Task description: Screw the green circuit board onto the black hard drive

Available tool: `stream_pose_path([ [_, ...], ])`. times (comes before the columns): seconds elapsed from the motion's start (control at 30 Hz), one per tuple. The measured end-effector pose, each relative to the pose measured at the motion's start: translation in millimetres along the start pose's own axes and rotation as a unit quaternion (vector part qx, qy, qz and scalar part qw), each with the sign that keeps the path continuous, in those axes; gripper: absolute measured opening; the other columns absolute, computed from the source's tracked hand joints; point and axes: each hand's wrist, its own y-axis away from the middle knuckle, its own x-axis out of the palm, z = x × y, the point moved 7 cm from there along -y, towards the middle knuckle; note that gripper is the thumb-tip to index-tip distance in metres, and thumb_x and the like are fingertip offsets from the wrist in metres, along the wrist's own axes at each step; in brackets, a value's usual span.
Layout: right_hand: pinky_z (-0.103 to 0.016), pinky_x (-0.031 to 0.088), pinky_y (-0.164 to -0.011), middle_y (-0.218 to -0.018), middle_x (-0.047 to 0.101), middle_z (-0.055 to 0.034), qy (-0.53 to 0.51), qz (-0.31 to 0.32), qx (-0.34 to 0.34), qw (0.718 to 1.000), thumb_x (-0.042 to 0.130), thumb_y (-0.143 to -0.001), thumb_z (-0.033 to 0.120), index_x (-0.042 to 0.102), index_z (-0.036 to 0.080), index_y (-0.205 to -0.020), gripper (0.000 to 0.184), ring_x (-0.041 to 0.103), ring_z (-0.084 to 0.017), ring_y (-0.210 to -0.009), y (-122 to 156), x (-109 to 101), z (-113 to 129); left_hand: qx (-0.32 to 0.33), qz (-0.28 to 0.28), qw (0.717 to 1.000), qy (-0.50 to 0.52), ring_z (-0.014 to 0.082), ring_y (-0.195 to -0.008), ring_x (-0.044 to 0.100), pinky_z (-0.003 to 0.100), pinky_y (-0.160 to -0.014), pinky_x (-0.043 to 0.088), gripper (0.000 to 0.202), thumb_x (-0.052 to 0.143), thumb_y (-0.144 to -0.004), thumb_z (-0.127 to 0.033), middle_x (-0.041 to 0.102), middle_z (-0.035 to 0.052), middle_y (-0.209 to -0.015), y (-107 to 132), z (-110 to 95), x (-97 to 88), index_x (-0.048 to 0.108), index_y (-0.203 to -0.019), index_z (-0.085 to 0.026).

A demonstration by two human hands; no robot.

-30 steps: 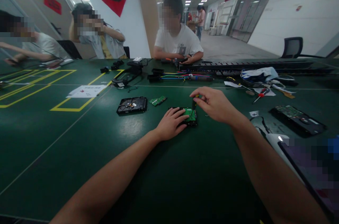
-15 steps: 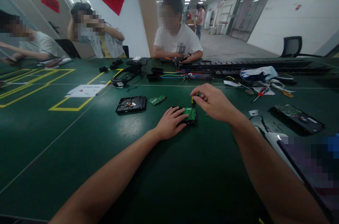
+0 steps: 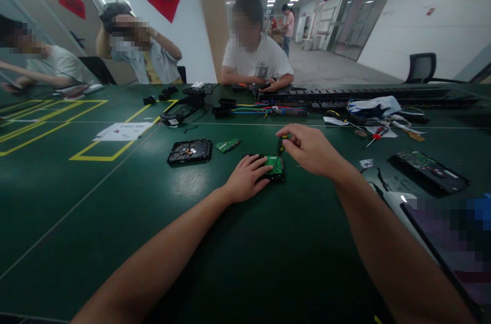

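A hard drive [image 3: 279, 177] lies on the green table with its green circuit board [image 3: 271, 163] facing up. My left hand [image 3: 248, 178] rests flat across the drive's left part, fingers spread, and hides much of it. In my right hand [image 3: 307, 147] is a black and yellow screwdriver [image 3: 282, 145], pinched between thumb and fingers above the drive's right side. Its shaft slants down to the circuit board; the exact contact of the tip is too small to make out. Left of the drive lie a loose green circuit board [image 3: 228, 145] and a second hard drive [image 3: 190, 152].
Another hard drive [image 3: 427, 171] lies to the right, near a red-handled screwdriver [image 3: 378, 135] and gloves [image 3: 374, 107]. Bundled wires [image 3: 261, 109] and a black headset-like device [image 3: 184, 109] sit farther back. A person [image 3: 257, 58] sits across the table [image 3: 126, 211].
The screwdriver handle looks slightly turned and tilted in my right hand, which is a touch lower. My left hand stays on the hard drive.
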Motion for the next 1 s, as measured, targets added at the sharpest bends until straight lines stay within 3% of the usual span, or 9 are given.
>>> stream_pose_path([
  [0.33,-0.036,0.048,-0.084,-0.105,0.075,-0.0066,-0.016,0.004,-0.044,0.999,0.064,-0.097,0.021,0.074,0.022,-0.104,0.013,0.067,-0.022,-0.092,-1.5,0.2,4.0,-0.001,0.002,1.000,-0.002,0.0352,-0.158,0.036,0.064,-0.130,0.029,0.049,0.059,-0.107,-0.045,0.050,0.0061,-0.165,-0.1,-1.0,-0.2,0.058,-0.153,-0.030],
  [0.5,-0.035,0.047,-0.077,-0.098,0.077,-0.0058,-0.014,0.011,-0.005,1.000,0.061,-0.096,0.019,0.074,0.020,-0.118,0.025,0.067,-0.021,-0.085,0.2,0.8,2.6,-0.002,-0.003,1.000,-0.003,0.0350,-0.158,0.037,0.063,-0.130,0.029,0.049,0.060,-0.106,-0.045,0.051,0.0061,-0.165,-0.1,-0.4,-0.1,0.059,-0.153,-0.031],
  [0.73,-0.035,0.048,-0.080,-0.107,0.077,-0.0064,-0.017,0.002,-0.013,1.000,0.062,-0.099,0.026,0.077,0.023,-0.111,0.019,0.066,-0.020,-0.086,-0.7,1.6,5.0,-0.001,-0.001,1.000,-0.006,0.0352,-0.158,0.037,0.063,-0.130,0.028,0.049,0.059,-0.106,-0.045,0.051,0.0062,-0.165,0.2,-0.6,-0.5,0.059,-0.152,-0.030],
  [0.9,-0.035,0.047,-0.079,-0.102,0.077,-0.0053,-0.014,0.009,-0.017,1.000,0.062,-0.100,0.028,0.075,0.023,-0.104,0.014,0.066,-0.020,-0.085,-0.9,0.3,4.6,-0.001,-0.001,1.000,-0.003,0.0351,-0.158,0.036,0.063,-0.130,0.028,0.049,0.059,-0.106,-0.045,0.050,0.0068,-0.166,0.2,-0.3,-0.4,0.058,-0.153,-0.029],
  [1.0,-0.034,0.047,-0.076,-0.097,0.076,-0.0049,-0.013,0.021,-0.011,1.000,0.059,-0.099,0.024,0.073,0.023,-0.110,0.018,0.066,-0.020,-0.083,-0.2,0.5,4.2,0.002,0.000,1.000,-0.001,0.0349,-0.158,0.036,0.063,-0.130,0.028,0.050,0.059,-0.107,-0.046,0.050,0.0066,-0.165,0.1,-0.9,-1.0,0.058,-0.154,-0.030],
])
